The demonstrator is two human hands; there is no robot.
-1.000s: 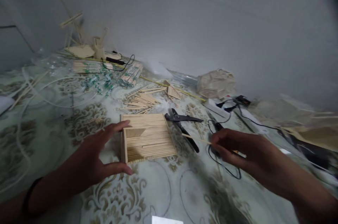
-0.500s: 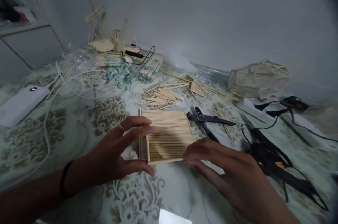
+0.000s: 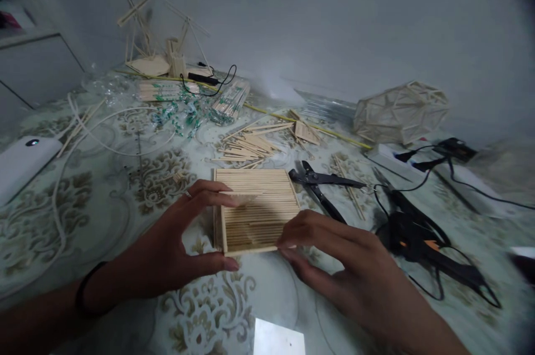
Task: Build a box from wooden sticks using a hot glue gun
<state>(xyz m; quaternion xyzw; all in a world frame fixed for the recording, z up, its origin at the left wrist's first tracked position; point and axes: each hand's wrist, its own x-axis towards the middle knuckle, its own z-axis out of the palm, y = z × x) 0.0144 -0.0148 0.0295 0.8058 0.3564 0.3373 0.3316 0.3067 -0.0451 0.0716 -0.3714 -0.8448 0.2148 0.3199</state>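
A shallow tray of thin wooden sticks (image 3: 267,182), laid side by side with raised stick edges, lies on the patterned tablecloth before me. My left hand (image 3: 200,227) spans its left side, thumb against the front left corner and fingers reaching over the left edge. A thin stick-like piece (image 3: 246,193) shows at those fingertips; how it is held I cannot make out. My right hand (image 3: 321,249) has its fingertips pinched together on the front right corner of the tray. Black cutting pliers (image 3: 315,179) lie with open jaws just right of the tray.
Loose sticks (image 3: 251,146) lie behind the tray, with wrapped stick bundles (image 3: 232,100) beyond. A black glue gun (image 3: 418,241) and power strip (image 3: 397,163) are at right. A stick lattice (image 3: 403,112) stands near the wall. A white power bank (image 3: 27,163) is at left.
The whole view has shifted slightly, so things sit a little further left and higher. Both hands keep about the same places at the tray.
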